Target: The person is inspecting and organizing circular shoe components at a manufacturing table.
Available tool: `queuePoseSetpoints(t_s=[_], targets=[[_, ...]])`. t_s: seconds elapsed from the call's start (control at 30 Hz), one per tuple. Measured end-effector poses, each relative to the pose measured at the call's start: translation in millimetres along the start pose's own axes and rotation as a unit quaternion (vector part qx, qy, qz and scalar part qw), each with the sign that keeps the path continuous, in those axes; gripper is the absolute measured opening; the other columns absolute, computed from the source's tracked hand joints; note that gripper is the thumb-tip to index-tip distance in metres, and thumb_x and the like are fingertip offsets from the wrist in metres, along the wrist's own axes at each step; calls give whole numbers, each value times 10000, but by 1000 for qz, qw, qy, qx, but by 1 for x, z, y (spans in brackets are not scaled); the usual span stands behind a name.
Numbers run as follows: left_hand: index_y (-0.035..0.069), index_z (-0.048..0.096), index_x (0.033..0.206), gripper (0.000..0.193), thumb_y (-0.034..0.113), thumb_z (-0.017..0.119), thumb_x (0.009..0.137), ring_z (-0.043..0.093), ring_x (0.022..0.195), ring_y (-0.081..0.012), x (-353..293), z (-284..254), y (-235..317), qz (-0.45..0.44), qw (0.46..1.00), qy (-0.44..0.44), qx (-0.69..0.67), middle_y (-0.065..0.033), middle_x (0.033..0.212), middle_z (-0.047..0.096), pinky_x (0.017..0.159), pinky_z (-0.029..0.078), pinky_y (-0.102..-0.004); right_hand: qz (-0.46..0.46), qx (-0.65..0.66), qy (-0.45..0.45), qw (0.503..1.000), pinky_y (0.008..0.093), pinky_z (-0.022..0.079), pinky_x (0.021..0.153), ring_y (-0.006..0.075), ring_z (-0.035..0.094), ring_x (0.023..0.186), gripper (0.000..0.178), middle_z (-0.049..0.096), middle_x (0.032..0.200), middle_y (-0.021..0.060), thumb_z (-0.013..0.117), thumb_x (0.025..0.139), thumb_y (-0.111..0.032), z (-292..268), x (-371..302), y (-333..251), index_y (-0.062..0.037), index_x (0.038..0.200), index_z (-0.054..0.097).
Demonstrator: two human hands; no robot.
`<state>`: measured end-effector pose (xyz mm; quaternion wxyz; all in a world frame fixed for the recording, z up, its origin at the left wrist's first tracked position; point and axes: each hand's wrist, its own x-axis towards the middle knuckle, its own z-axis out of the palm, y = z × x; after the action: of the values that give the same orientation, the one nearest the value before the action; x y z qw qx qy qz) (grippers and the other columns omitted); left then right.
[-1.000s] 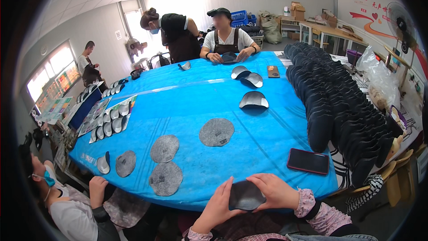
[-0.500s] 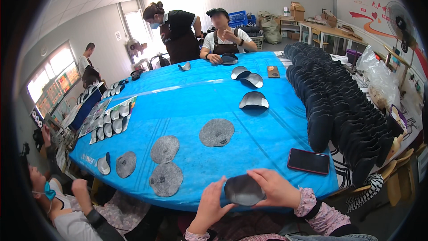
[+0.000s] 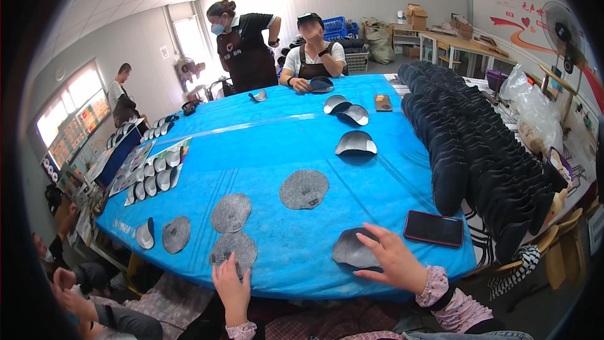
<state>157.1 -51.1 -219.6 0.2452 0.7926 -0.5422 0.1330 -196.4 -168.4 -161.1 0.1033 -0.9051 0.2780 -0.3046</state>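
At the lower left, a grey-sleeved co-worker (image 3: 123,321), cut off at the edge of view and hard to make out. Rightward on the blue-sheeted desk (image 3: 264,145), a round, speckled grey felt disc (image 3: 177,235), then two more matching discs (image 3: 230,214) meeting at their edges; over the nearer one's near edge, left hand (image 3: 232,289), grip apart, hiding part of it; cannot tell whether touching. Behind the desk, blue plastic crates (image 3: 335,27), contents unclear, and a pale lattice-sided basket (image 3: 357,63) under dark heaped pieces (image 3: 352,43). Near front, a dark grey cap-shaped piece (image 3: 350,249) lying on the sheet, right side covered by the right hand (image 3: 397,263), grip spread around it, not closed. Farther right, a black phone (image 3: 434,228), black curved pieces in stacked rows (image 3: 462,145), a small purple tub (image 3: 495,82), inside not visible, and a crumpled clear plastic bag (image 3: 533,104), contents blurred.
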Motion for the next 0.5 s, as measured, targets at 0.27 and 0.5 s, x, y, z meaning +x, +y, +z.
queuePoseSetpoints(t_s=[0.27, 0.5], targets=[[67, 595, 1127, 391, 142, 701, 758, 597, 873, -251, -2, -14, 32, 18, 996, -27, -84, -86, 879, 628, 966, 374, -427, -40, 63, -22, 997, 413, 395, 966, 350, 454, 1180, 601, 412, 1352, 184, 710, 781, -243, 6, 2, -18, -55, 1292, 455], [-46, 566, 1174, 347, 95, 648, 869, 600, 902, -130, -29, -54, 75, -46, 784, -230, -575, -82, 1016, 650, 821, 463, -269, -52, 132, 13, 990, 399, 399, 963, 327, 469, 1174, 671, 437, 1319, 190, 729, 788, -261, 4, 9, -45, -22, 1324, 403]])
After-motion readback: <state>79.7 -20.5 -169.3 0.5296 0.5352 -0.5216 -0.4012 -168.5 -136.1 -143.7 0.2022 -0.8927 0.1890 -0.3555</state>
